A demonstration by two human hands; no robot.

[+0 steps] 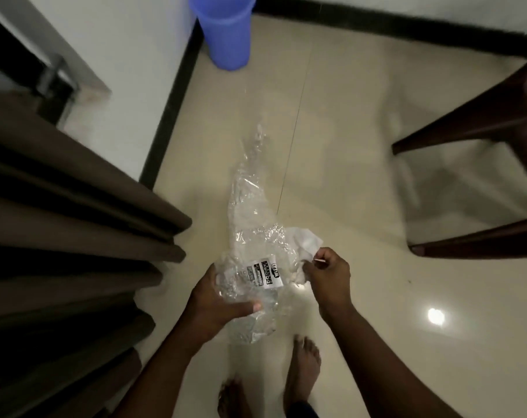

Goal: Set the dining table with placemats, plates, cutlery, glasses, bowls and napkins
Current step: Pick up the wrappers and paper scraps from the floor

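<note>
Bare forearms; bare feet

Left hand gripping, thumb on top; right hand pinching, fingers curled.

A glossy cream tiled floor meets white walls with black skirting. Brown curtains hang left; dark wooden furniture legs stand right. A blue bin stands in the corner.

Clear, crinkled, glossy plastic wrapper with white printed paper label. Smooth, glossy cream floor tiles. Blue, smooth plastic bin. Matt brown cloth curtain. Dark polished wood chair legs.
</note>
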